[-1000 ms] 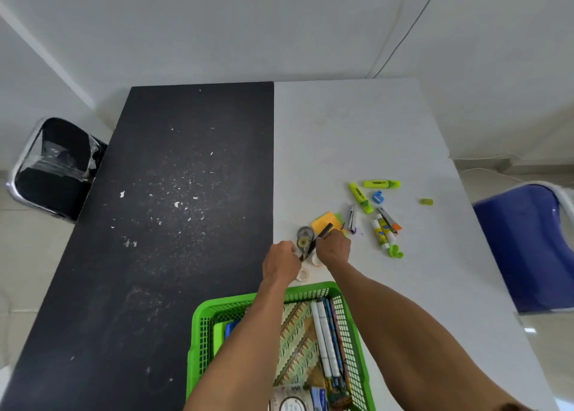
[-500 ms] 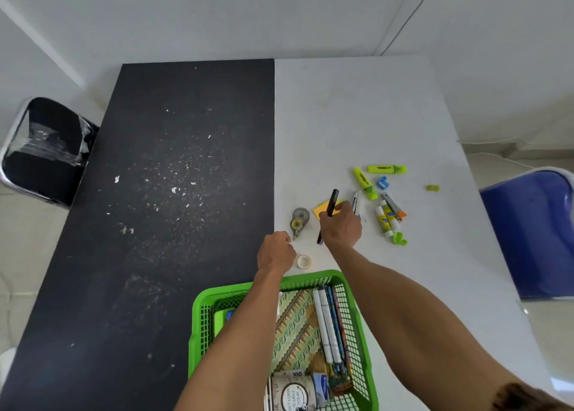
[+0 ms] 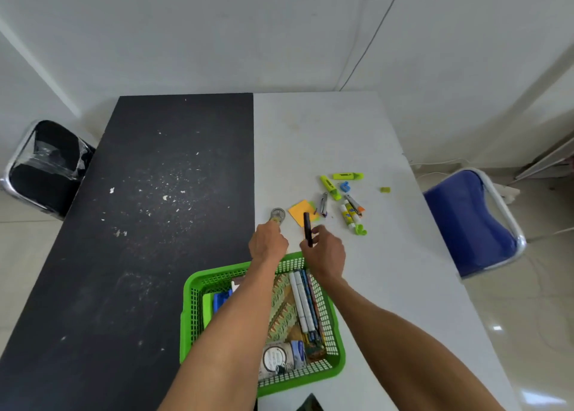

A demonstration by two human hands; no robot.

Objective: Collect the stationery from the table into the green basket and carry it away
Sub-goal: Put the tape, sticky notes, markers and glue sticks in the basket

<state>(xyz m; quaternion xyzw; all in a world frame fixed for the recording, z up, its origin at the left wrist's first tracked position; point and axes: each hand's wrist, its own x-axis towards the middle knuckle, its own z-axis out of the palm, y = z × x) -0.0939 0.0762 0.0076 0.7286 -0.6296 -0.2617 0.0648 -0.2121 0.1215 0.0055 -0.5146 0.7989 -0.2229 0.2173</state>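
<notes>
Above the far rim of the green basket (image 3: 192, 286), a person's right hand (image 3: 326, 253) pinches a black pen (image 3: 307, 228) upright between thumb and fingers. The left hand (image 3: 267, 244), knuckles up and fingers curled under, sits just beside a round tape dispenser (image 3: 277, 215); its grip cannot be told. Highlighters (image 3: 330, 187), glue sticks (image 3: 349, 216) and orange sticky notes (image 3: 298, 210) lie beyond on the white tabletop (image 3: 310, 137).
</notes>
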